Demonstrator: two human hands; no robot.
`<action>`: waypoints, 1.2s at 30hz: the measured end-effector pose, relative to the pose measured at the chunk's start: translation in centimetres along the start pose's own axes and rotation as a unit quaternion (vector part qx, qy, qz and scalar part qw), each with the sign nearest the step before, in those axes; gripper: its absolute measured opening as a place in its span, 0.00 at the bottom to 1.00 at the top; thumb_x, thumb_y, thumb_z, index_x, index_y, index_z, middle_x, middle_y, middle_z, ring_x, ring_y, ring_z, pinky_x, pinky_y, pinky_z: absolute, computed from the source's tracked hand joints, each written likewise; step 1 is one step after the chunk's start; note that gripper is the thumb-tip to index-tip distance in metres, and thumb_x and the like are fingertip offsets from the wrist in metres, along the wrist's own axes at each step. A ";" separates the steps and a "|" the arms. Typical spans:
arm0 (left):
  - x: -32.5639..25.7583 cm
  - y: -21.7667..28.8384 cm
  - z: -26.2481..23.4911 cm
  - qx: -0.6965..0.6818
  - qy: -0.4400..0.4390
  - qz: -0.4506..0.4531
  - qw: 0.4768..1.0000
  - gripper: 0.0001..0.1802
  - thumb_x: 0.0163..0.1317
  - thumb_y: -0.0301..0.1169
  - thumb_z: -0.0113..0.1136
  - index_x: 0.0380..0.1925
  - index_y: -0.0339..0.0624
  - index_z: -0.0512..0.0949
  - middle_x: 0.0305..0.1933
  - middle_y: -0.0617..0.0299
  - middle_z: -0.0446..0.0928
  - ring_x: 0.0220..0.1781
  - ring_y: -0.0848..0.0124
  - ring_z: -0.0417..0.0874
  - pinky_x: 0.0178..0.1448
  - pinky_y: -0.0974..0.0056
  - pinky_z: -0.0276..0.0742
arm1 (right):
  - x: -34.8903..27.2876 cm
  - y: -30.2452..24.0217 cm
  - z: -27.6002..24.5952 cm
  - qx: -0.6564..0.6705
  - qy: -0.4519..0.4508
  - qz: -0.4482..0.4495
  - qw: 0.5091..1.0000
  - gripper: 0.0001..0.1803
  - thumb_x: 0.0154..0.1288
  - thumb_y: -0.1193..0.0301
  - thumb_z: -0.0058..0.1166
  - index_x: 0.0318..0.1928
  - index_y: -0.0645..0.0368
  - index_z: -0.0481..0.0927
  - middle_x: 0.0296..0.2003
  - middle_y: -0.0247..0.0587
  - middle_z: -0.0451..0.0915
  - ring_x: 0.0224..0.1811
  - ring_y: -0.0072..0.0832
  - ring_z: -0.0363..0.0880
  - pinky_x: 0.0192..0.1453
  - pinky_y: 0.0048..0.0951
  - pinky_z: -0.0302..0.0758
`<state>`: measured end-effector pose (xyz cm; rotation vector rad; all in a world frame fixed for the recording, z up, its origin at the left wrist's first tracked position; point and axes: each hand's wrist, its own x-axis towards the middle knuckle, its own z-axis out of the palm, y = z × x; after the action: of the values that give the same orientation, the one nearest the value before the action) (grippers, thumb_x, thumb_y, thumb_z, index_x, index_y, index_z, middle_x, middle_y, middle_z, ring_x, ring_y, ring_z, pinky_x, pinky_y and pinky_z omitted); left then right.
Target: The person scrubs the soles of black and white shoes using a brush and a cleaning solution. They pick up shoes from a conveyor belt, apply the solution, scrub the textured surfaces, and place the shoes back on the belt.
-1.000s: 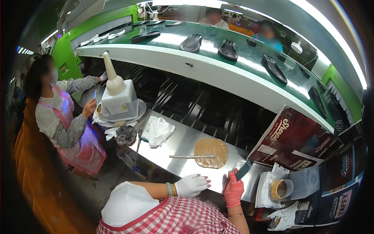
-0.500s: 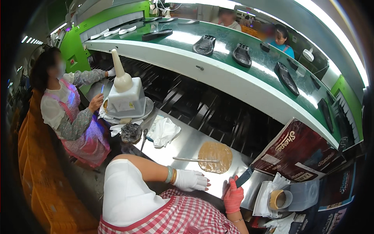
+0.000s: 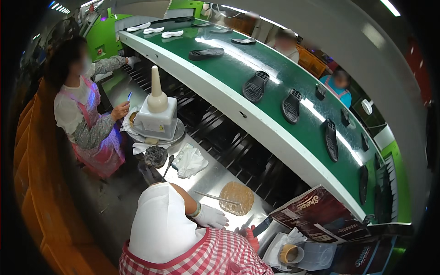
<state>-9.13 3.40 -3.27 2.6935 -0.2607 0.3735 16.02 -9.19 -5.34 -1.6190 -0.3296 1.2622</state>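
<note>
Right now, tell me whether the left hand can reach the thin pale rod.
Probably yes: the left hand is near the thin pale rod, with only metal tabletop visible between them.

The red-gloved right grip (image 3: pixel 251 239) holds a dark flat tool (image 3: pixel 263 226) near a tan disc (image 3: pixel 240 194).

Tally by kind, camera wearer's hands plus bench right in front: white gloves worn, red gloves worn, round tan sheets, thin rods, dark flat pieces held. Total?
White glove: 1
Red glove: 1
Round tan sheet: 1
Thin rod: 1
Dark flat piece: 1
Total: 5
</note>
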 end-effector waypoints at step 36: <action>-1.1 -0.9 1.8 0.029 -0.013 -0.008 0.999 0.29 0.52 0.33 0.55 0.57 0.43 0.64 0.61 0.52 0.64 0.65 0.55 0.63 0.63 0.50 0.62 | -5.4 -7.2 1.5 -0.251 0.000 -0.050 0.967 0.33 0.58 0.54 0.57 0.59 0.63 0.70 0.35 0.34 0.78 0.30 0.20 0.68 0.35 0.21 0.67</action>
<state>-9.55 3.63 -5.55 2.7570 -0.2390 0.3471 15.00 -9.01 3.75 -1.9959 -0.7698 1.1572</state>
